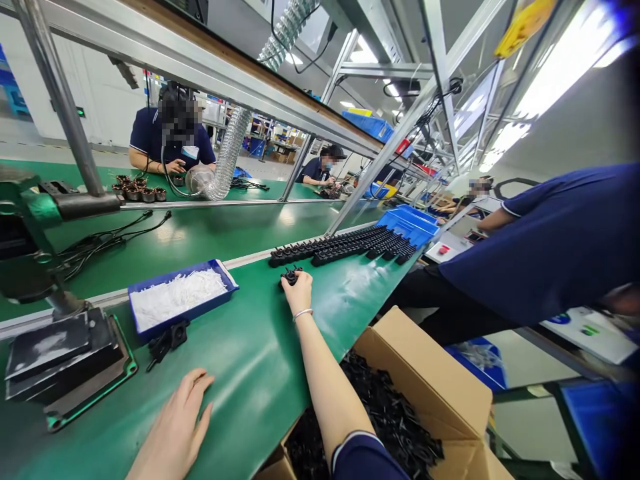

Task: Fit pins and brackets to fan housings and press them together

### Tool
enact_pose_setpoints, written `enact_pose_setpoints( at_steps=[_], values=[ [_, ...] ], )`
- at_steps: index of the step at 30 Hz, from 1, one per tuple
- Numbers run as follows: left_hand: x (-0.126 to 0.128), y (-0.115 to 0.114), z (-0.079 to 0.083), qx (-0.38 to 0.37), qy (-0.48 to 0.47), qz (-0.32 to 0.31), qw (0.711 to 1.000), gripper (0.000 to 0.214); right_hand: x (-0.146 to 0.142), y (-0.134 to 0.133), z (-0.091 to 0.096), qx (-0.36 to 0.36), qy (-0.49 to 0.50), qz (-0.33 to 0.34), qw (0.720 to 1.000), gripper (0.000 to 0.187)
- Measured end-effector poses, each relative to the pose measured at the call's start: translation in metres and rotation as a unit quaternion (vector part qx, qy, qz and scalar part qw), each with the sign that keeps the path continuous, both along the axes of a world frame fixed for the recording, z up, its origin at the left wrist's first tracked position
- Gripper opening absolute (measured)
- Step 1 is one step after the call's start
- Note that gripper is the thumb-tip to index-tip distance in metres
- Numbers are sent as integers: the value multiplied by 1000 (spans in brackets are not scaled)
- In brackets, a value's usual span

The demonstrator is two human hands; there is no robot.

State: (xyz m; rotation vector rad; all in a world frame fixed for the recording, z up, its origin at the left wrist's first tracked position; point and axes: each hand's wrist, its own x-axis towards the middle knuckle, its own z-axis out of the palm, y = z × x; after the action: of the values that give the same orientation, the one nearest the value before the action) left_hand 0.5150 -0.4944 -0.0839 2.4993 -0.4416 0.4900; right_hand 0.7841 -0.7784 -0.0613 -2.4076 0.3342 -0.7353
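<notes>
My right hand (299, 292) is closed around a small black plastic part (290, 275) with short prongs, at the green tabletop just in front of the rows of black parts (345, 245). Those parts stand side by side in long slanting lines. Nearer to me, my left hand (183, 417) is over the table with its fingers stretched out and nothing in it. Past its fingertips a few loose black pieces (170, 339) lie beside a blue tray (187, 312) filled with thin white strips (180, 297).
A metal press (55, 353) stands at the left. Below the table's right edge sits a cardboard box (430, 373) full of black parts. A blue bin (410, 225) is at the far end. Co-workers sit across the bench; one person (545, 260) is close on the right.
</notes>
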Motion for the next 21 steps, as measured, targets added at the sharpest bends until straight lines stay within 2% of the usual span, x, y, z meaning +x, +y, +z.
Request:
enact_pose_setpoints(
  at_steps=[6,9,15,21],
  values=[
    [1,2,-4,36,-28,-18,999,30,61,-42,7,43,-5,-77,996,37],
    [3,4,-7,42,-42,-30,998,30,79,-53,1,67,-20,-123,990,41],
    [8,5,-14,48,-29,-32,998,29,89,-60,-24,86,-5,-168,982,44],
    [8,5,-13,62,-31,-32,997,29,94,-68,-28,92,-2,-154,984,43]
  ],
)
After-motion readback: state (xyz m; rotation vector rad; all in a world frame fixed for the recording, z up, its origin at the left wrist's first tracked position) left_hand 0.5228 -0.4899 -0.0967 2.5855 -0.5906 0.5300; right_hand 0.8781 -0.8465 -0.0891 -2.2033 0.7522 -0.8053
